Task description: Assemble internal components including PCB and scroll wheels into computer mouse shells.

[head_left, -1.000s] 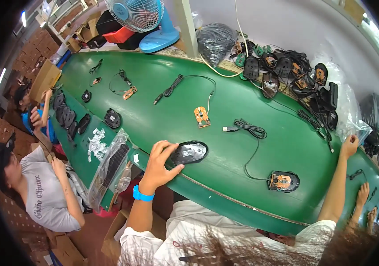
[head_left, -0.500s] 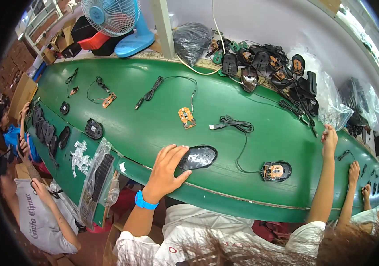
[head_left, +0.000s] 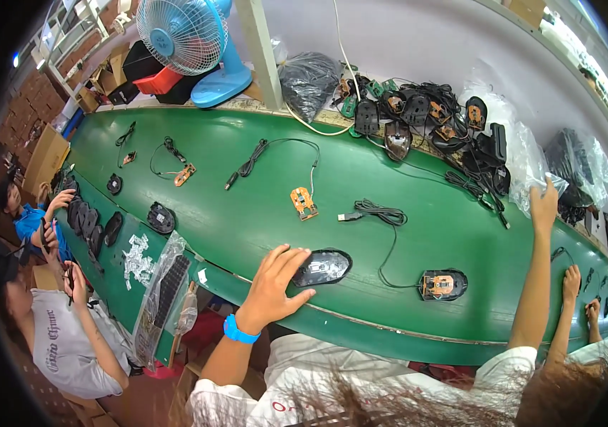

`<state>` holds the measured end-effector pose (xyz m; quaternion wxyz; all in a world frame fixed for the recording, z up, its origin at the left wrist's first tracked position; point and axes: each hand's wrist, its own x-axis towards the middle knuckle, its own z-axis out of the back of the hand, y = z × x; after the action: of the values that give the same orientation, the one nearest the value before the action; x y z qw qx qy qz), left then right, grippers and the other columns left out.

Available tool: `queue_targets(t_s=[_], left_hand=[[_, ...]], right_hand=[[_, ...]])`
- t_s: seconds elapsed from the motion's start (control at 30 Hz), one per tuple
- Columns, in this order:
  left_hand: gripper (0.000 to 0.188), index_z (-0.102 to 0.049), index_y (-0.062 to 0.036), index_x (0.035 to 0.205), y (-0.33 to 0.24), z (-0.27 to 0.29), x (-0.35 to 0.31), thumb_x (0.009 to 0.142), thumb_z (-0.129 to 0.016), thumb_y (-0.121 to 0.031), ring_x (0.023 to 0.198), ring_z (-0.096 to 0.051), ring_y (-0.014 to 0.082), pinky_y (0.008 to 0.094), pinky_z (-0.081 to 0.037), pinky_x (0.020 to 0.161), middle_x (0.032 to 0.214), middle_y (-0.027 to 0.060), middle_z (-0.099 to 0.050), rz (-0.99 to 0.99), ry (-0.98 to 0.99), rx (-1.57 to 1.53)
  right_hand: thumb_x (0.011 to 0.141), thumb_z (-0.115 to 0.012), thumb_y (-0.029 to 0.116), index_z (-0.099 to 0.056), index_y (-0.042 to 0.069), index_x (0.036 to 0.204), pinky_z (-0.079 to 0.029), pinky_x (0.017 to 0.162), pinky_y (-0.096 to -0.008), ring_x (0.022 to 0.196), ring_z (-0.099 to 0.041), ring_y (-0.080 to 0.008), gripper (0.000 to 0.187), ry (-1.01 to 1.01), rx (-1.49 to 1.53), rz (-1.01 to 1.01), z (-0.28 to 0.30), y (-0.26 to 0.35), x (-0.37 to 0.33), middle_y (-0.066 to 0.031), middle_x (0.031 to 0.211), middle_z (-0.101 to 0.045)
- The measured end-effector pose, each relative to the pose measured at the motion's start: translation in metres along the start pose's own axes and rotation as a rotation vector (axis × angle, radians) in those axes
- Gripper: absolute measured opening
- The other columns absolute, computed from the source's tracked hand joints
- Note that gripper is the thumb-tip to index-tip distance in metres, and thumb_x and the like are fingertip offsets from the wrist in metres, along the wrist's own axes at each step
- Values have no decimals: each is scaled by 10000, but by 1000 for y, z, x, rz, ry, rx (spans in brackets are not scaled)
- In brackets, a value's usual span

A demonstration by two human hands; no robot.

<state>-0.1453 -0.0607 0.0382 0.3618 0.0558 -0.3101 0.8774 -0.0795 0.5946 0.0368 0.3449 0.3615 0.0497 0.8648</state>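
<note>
On the green conveyor belt point(head_left: 361, 317), my left hand point(head_left: 273, 286) holds the left end of a glossy black computer-mouse shell point(head_left: 325, 269), fingers along its far edge and thumb near its close edge. My right hand point(head_left: 544, 205) reaches far to the right with fingers apart, at a clear plastic bag point(head_left: 529, 160); whether a fingertip pinches its film is hard to see. Right of the shell lies a mouse base point(head_left: 443, 285) with an orange circuit board in it, its black cable point(head_left: 382, 211) coiled farther back. Another orange circuit board point(head_left: 304, 203) with a cable lies beyond my left hand.
Mouse parts and cables point(head_left: 418, 110) crowd the far ledge beside a dark bag point(head_left: 309, 80) and a blue fan point(head_left: 220, 87). On the left, a side table point(head_left: 115, 285) bears black shells and small pale pieces; co-workers sit there. Other people's hands point(head_left: 571, 282) work at the right.
My right hand has moved farther away to the plastic bag and its fingers have spread. My left hand stays at the mouse shell. The view has tilted slightly upward.
</note>
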Motion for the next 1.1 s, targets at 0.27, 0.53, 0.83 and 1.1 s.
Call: queue_targets(t_s=[0.27,0.53,0.83,1.1], left_hand=[[596,-633,-191,1344,74,25,131,799,-615,49,1426,-389,434,543,-355,1178,1492,132,-489,-292,73,336],[493,-656,-203,1306,87,8,145,839,-704,-53,1482,-288,459,642,-279,1179,1560,117,-421,-245,335,395],[272,-633,-85,1026,71,15,94,828,-799,-170,1467,-336,428,626,-280,1184,1464,111,-502,-196,192,210],[229,-628,-58,926,60,9,69,795,-805,-122,1117,-627,333,510,-464,994,1012,111,-682,-170,-37,82]], right_hand=[[807,-738,135,-639,69,1228,-460,1066,-440,1248,-566,-355,437,387,386,652,73,208,-126,-167,1292,-612],[819,-767,190,-640,93,1225,-506,1011,-447,1227,-566,-355,437,633,476,811,68,272,-178,-149,1307,-593],[800,-795,202,-580,93,1313,-530,946,-439,1132,-592,-334,567,777,526,843,24,370,-207,-129,1185,-604],[795,-817,180,-541,66,1259,-557,850,-412,964,-650,-305,552,755,675,717,12,386,-218,-123,1068,-637]])
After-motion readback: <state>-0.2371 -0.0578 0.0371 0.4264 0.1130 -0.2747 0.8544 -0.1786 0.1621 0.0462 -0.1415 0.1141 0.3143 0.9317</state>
